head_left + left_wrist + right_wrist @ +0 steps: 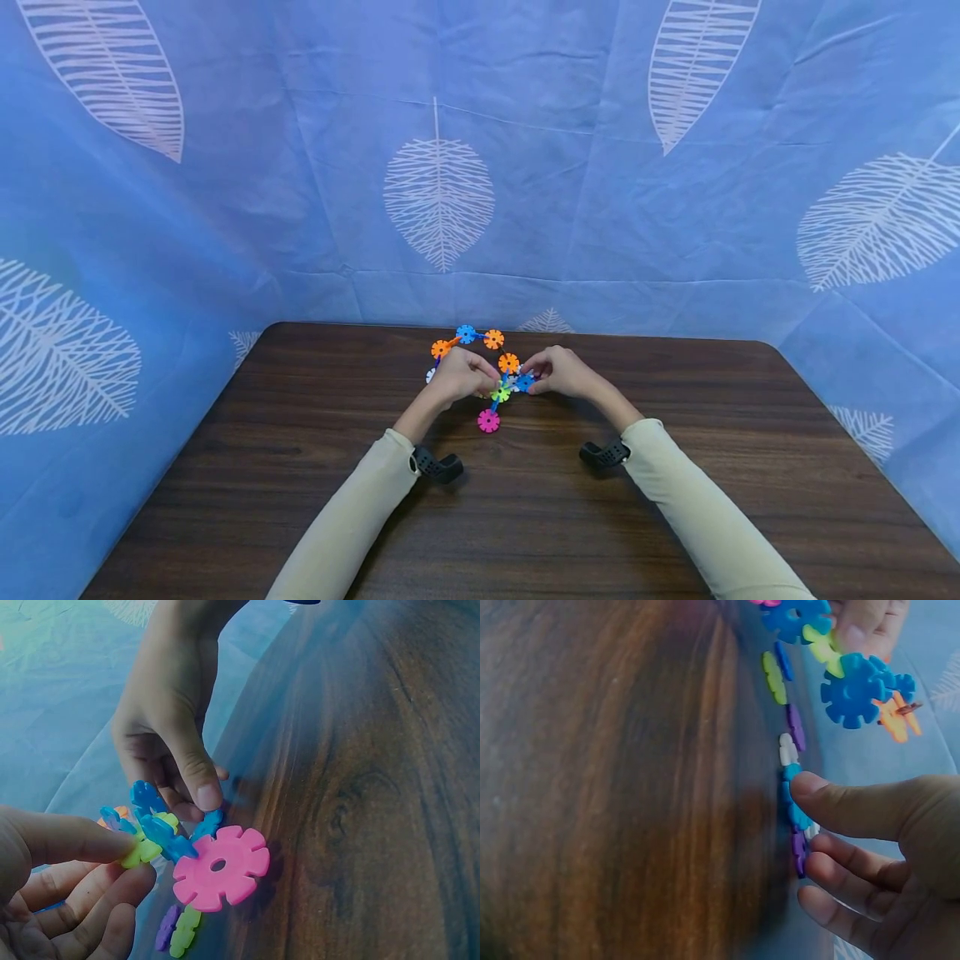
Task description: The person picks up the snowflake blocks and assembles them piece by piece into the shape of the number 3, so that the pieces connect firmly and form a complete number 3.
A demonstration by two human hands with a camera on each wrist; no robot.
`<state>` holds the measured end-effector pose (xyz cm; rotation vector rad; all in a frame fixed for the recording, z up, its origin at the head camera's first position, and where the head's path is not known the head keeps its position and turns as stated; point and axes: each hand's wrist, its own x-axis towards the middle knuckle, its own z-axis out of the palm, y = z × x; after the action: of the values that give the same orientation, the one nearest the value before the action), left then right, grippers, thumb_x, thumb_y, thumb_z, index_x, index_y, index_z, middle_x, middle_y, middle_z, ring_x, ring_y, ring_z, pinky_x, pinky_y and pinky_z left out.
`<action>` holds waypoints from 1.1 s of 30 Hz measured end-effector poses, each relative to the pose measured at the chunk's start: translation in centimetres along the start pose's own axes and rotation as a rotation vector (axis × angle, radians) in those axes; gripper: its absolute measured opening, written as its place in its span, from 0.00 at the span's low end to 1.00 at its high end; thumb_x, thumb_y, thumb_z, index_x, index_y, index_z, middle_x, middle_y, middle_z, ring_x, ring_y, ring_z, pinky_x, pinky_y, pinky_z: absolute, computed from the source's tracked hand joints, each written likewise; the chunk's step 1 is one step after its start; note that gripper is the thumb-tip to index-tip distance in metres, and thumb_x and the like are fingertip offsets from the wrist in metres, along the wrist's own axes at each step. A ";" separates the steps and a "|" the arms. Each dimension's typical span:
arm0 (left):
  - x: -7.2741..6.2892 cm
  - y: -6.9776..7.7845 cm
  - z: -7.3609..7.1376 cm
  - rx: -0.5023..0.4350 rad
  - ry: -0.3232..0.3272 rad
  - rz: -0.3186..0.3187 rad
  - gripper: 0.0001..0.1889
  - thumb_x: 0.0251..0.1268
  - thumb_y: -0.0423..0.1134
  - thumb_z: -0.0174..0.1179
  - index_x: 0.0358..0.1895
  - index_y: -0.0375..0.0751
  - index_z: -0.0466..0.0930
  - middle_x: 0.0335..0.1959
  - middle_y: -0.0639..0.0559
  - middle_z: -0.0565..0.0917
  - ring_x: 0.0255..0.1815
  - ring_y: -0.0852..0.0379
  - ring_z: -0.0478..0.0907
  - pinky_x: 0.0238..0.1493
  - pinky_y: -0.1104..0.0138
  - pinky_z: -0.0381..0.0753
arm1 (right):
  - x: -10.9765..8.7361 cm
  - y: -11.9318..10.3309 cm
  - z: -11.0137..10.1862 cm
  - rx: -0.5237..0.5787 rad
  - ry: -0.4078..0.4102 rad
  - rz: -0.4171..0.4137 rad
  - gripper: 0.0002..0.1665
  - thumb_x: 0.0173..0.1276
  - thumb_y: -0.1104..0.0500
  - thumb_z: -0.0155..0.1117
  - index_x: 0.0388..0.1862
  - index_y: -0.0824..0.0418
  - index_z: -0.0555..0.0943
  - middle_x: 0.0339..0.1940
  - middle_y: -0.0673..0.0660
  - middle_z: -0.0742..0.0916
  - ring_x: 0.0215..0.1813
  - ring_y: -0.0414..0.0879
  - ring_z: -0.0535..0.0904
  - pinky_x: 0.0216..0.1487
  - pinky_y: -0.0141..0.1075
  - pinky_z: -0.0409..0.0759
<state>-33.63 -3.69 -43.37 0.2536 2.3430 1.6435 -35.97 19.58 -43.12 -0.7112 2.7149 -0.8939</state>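
Note:
Notched plastic discs are joined edge to edge into a chain near the far side of the table. My left hand pinches a lime green disc between thumb and forefinger. From it a blue connecting disc leads to a pink disc, which faces the left wrist camera. On the right, my right hand pinches a blue disc with its thumb on one face and its curled fingers partly hidden behind. White and purple discs show edge-on beside that piece.
Orange discs and another blue disc form the chain's far part, close to the dark wooden table's back edge. A blue leaf-patterned cloth hangs behind. Black bands sit on both wrists.

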 end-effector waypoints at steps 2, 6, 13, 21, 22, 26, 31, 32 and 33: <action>0.0 0.0 0.0 0.002 0.002 0.005 0.03 0.60 0.30 0.70 0.34 0.32 0.89 0.32 0.43 0.90 0.28 0.57 0.85 0.41 0.59 0.90 | 0.2 0.0 0.2 -0.021 0.002 -0.004 0.15 0.65 0.64 0.74 0.51 0.65 0.88 0.36 0.59 0.86 0.36 0.45 0.77 0.36 0.34 0.77; 0.0 -0.1 0.0 0.005 0.001 0.013 0.03 0.60 0.30 0.70 0.34 0.33 0.90 0.32 0.44 0.90 0.27 0.57 0.85 0.41 0.58 0.90 | 0.3 0.0 0.4 -0.031 0.017 -0.014 0.14 0.64 0.65 0.75 0.48 0.65 0.88 0.35 0.59 0.86 0.35 0.46 0.77 0.35 0.34 0.76; 0.0 -0.1 0.0 -0.006 0.007 0.012 0.03 0.60 0.30 0.70 0.34 0.33 0.89 0.32 0.44 0.90 0.27 0.57 0.86 0.41 0.57 0.90 | 0.2 0.1 0.6 0.024 0.040 0.000 0.11 0.59 0.68 0.77 0.42 0.63 0.87 0.34 0.58 0.85 0.35 0.45 0.76 0.37 0.35 0.76; 0.3 -0.2 -0.2 -0.034 0.014 0.013 0.03 0.60 0.29 0.69 0.35 0.32 0.89 0.32 0.42 0.90 0.29 0.54 0.87 0.37 0.60 0.90 | -0.3 0.0 0.3 0.172 0.063 0.033 0.06 0.63 0.70 0.72 0.37 0.66 0.83 0.32 0.59 0.85 0.34 0.46 0.79 0.36 0.35 0.79; 0.3 -0.2 -0.2 -0.036 0.017 0.013 0.03 0.60 0.29 0.69 0.35 0.32 0.89 0.32 0.43 0.90 0.29 0.55 0.87 0.37 0.61 0.90 | -0.3 0.0 0.3 0.184 0.073 0.033 0.05 0.64 0.70 0.72 0.37 0.66 0.84 0.32 0.60 0.85 0.35 0.46 0.79 0.36 0.35 0.79; 0.2 0.0 -0.2 -0.044 0.020 0.013 0.03 0.60 0.29 0.69 0.35 0.32 0.89 0.32 0.43 0.90 0.29 0.55 0.86 0.38 0.60 0.90 | -0.7 -0.2 0.1 0.227 0.117 0.030 0.05 0.65 0.70 0.70 0.40 0.68 0.85 0.33 0.62 0.85 0.36 0.49 0.80 0.36 0.35 0.79; 0.2 0.0 -0.2 -0.040 0.027 0.018 0.03 0.61 0.30 0.69 0.36 0.33 0.89 0.32 0.43 0.90 0.29 0.56 0.86 0.39 0.59 0.90 | -1.0 -0.4 0.2 0.297 0.162 0.051 0.08 0.67 0.70 0.69 0.44 0.69 0.87 0.34 0.62 0.86 0.35 0.46 0.79 0.35 0.38 0.80; 0.2 0.0 -0.2 -0.040 0.031 0.016 0.03 0.61 0.30 0.69 0.36 0.34 0.89 0.32 0.43 0.90 0.29 0.56 0.86 0.39 0.59 0.90 | -1.0 -0.4 0.2 0.307 0.166 0.055 0.08 0.67 0.69 0.69 0.45 0.69 0.87 0.35 0.62 0.87 0.34 0.46 0.79 0.35 0.38 0.81; 0.3 0.0 -0.2 -0.040 0.035 0.017 0.03 0.61 0.30 0.69 0.36 0.34 0.89 0.32 0.43 0.90 0.30 0.56 0.86 0.39 0.59 0.90 | -1.0 -0.4 0.3 0.317 0.171 0.059 0.08 0.67 0.69 0.69 0.45 0.69 0.87 0.35 0.62 0.87 0.35 0.45 0.80 0.36 0.38 0.81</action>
<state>-33.96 -3.80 -43.36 0.2393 2.3366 1.7138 -34.87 19.69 -43.05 -0.5081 2.6250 -1.3866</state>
